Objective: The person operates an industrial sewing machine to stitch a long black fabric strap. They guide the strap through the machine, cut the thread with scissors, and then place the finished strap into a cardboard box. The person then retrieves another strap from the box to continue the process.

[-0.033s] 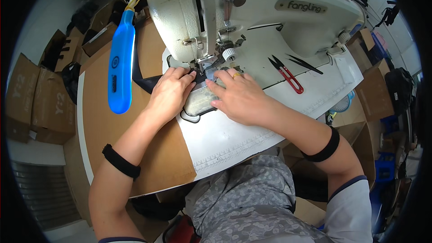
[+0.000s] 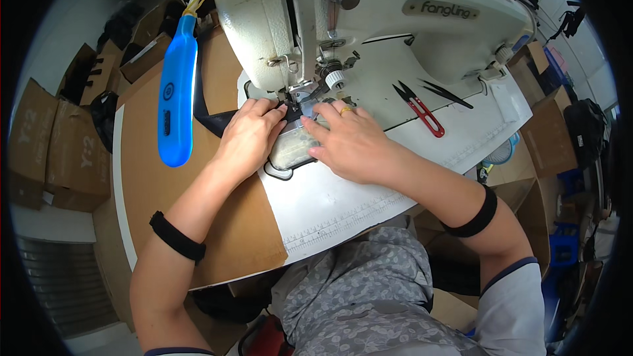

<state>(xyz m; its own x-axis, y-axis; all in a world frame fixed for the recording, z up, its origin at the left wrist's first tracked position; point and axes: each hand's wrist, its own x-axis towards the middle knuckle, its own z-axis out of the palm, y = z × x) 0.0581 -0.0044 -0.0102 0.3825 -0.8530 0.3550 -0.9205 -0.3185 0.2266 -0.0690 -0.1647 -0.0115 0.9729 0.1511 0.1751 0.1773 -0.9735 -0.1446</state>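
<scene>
Under the head of a white sewing machine (image 2: 260, 26), a dark fabric strip (image 2: 214, 120) runs in from the left to the presser foot (image 2: 293, 97). Fingers together, my left hand (image 2: 247, 133) holds the strip down just left of the needle area. My right hand (image 2: 353, 142), a ring on one finger, is bent in close at the right of the foot. Its fingertips press the strip's end beside a small bluish clear piece (image 2: 308, 107). Most of the fabric between the hands is hidden by fingers and the foot.
A blue lamp (image 2: 177, 95) hangs at the left of the machine. Red-handled thread snips (image 2: 425, 113) and black tweezers (image 2: 448, 93) lie on the machine bed to the right. A printed ruler strip (image 2: 343, 221) edges the table's front. Cardboard boxes (image 2: 76, 151) stand at the left.
</scene>
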